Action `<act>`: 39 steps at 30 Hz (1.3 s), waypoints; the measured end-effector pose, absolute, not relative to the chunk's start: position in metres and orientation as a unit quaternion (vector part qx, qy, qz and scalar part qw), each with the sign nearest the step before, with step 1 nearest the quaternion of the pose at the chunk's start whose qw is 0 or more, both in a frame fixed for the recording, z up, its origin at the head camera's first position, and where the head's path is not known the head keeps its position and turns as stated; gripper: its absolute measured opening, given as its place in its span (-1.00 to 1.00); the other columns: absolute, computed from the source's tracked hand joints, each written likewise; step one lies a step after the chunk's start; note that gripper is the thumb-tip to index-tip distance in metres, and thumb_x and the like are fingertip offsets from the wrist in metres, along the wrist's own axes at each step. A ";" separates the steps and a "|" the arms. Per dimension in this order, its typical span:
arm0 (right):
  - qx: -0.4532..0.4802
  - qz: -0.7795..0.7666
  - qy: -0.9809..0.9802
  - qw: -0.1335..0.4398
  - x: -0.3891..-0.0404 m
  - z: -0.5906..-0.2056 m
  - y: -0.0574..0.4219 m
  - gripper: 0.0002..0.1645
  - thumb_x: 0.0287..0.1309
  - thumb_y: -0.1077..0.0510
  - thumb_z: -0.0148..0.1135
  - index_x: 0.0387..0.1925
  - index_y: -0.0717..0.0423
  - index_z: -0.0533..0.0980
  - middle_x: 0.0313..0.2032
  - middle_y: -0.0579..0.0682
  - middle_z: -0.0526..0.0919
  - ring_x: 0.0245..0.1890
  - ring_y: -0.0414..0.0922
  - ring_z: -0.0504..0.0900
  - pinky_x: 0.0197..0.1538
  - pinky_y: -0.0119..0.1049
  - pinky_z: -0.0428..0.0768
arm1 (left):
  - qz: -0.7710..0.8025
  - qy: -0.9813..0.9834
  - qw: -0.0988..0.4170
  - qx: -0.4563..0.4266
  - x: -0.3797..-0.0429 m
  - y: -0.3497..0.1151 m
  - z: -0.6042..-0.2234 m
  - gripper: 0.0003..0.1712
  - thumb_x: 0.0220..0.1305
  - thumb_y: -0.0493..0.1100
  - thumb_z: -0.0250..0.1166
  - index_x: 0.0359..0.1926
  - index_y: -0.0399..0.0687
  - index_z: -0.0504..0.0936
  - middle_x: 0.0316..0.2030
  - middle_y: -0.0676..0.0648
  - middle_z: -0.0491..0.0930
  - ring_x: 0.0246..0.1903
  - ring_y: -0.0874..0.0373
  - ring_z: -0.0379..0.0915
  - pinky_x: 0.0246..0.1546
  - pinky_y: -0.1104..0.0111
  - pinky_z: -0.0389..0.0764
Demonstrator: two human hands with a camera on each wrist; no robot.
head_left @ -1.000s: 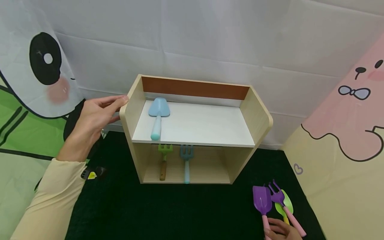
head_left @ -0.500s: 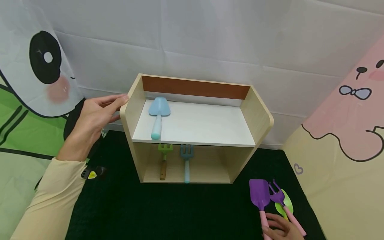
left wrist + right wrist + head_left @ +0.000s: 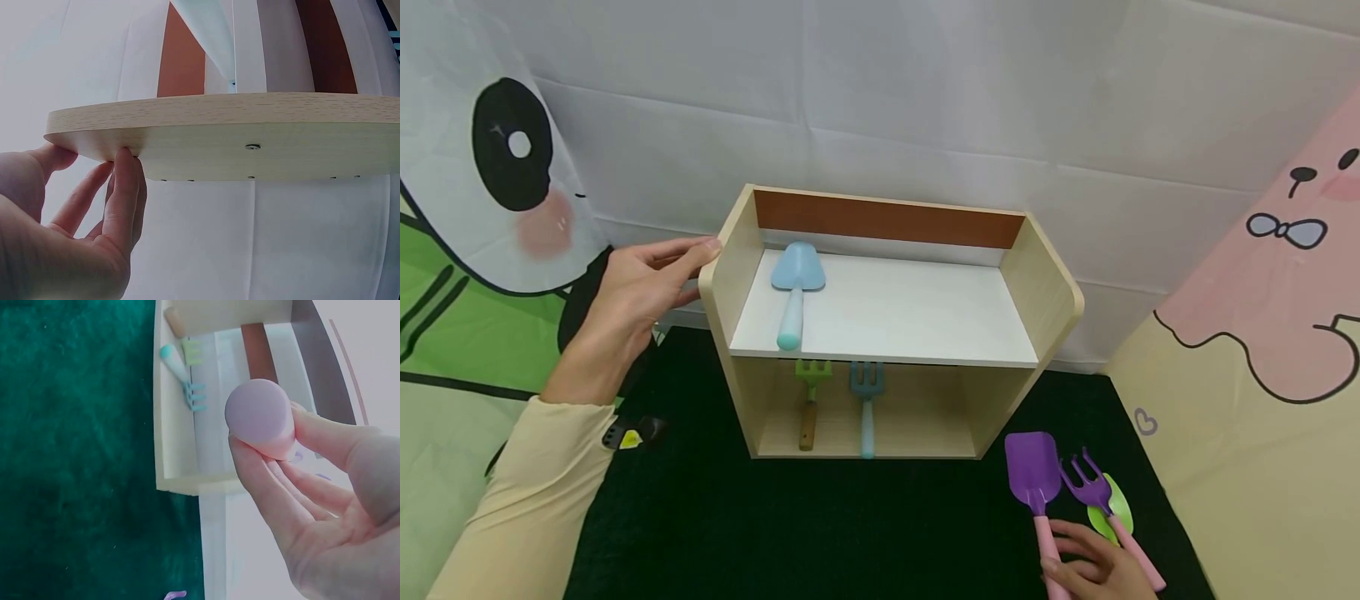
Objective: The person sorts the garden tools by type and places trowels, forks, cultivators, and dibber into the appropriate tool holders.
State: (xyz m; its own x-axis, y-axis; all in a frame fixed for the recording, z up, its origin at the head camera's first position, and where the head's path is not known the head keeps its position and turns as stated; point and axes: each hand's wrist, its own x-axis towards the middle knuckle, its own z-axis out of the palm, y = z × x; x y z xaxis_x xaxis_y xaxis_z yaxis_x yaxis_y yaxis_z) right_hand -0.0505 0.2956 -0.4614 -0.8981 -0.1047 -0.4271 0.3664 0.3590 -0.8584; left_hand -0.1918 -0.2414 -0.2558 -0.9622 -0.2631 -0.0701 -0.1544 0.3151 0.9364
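A small two-tier wooden shelf (image 3: 917, 312) stands in the middle of the head view. My left hand (image 3: 643, 287) touches its left side panel near the upper front corner; in the left wrist view the fingertips (image 3: 127, 156) press the panel's outer face. My right hand (image 3: 1097, 567) pinches the pink handle of a toy shovel (image 3: 1032, 467) with a square purple blade, above the cloth. In the right wrist view, the round end of that handle (image 3: 257, 412) sits between thumb and fingers. A purple toy fork (image 3: 1090, 485) with a pink handle lies beside this hand, over a green trowel (image 3: 1120, 504).
On the white upper board lies a blue trowel (image 3: 797, 275). The lower tier holds a green fork (image 3: 809, 400) with a wooden handle and a light-blue fork (image 3: 867, 408). Dark green cloth (image 3: 820, 533) covers the table. Printed fabric walls stand behind and at both sides.
My right hand has lifted the purple shovel and shifted it left, away from the purple fork and green trowel. My left hand and the shelf stay in place.
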 end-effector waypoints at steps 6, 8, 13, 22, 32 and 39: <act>0.050 -0.540 0.815 0.207 -0.053 -0.454 0.286 -0.13 0.06 -0.09 0.37 0.26 0.31 0.29 -0.01 0.21 0.59 -0.23 -0.01 0.69 -0.15 -0.35 0.66 | -0.571 -0.809 0.046 0.131 -0.191 -0.243 -0.256 -0.13 -0.06 0.48 0.21 0.26 0.22 0.46 0.26 -0.06 0.30 0.20 0.04 0.25 0.16 0.13 0.44; 0.043 -0.535 0.818 0.207 -0.053 -0.453 0.282 -0.14 0.07 -0.10 0.36 0.26 0.29 0.29 0.00 0.22 0.58 -0.24 -0.01 0.69 -0.15 -0.34 0.66 | -0.572 -0.809 0.046 0.130 -0.191 -0.243 -0.256 -0.13 -0.06 0.48 0.22 0.26 0.23 0.46 0.26 -0.06 0.30 0.20 0.04 0.24 0.17 0.12 0.43; 0.026 -0.540 0.816 0.204 -0.053 -0.447 0.273 -0.16 0.06 -0.08 0.37 0.25 0.29 0.30 -0.02 0.22 0.59 -0.25 -0.01 0.69 -0.16 -0.30 0.67 | -0.572 -0.809 0.046 0.124 -0.190 -0.242 -0.256 -0.13 -0.04 0.48 0.21 0.27 0.22 0.45 0.27 -0.06 0.30 0.20 0.03 0.25 0.18 0.11 0.43; -0.015 -0.537 0.819 0.200 -0.058 -0.438 0.263 -0.27 0.14 -0.01 0.31 0.25 0.25 0.32 0.01 0.22 0.57 -0.19 -0.07 0.67 -0.13 -0.35 0.65 | -0.573 -0.809 0.046 0.124 -0.190 -0.242 -0.255 -0.12 -0.05 0.48 0.21 0.27 0.22 0.45 0.28 -0.07 0.29 0.21 0.01 0.23 0.19 0.09 0.41; -0.053 -0.520 0.834 0.176 -0.063 -0.425 0.249 -0.36 0.14 0.02 0.32 0.20 0.17 0.39 0.04 0.18 0.55 -0.17 -0.16 0.66 -0.11 -0.40 0.64 | -0.576 -0.807 0.049 0.124 -0.190 -0.241 -0.256 -0.14 -0.04 0.47 0.22 0.26 0.21 0.46 0.27 -0.06 0.30 0.21 0.04 0.24 0.18 0.10 0.42; -0.065 -0.521 0.836 0.162 -0.068 -0.417 0.238 -0.35 0.10 0.02 0.35 0.21 0.08 0.40 0.05 0.16 0.55 -0.22 -0.14 0.68 -0.18 -0.37 0.66 | -0.573 -0.809 0.050 0.122 -0.190 -0.241 -0.255 -0.13 -0.03 0.47 0.21 0.27 0.20 0.45 0.28 -0.07 0.29 0.21 0.02 0.24 0.18 0.09 0.42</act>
State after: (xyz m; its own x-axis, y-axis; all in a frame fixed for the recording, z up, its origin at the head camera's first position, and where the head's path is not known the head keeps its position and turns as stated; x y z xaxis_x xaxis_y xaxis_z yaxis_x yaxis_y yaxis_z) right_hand -0.0677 0.2382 -0.4172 -0.9390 -0.2776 -0.2029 0.0600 0.4487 -0.8917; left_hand -0.1899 -0.2407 -0.2553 -0.9651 -0.2550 -0.0598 -0.1407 0.3124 0.9395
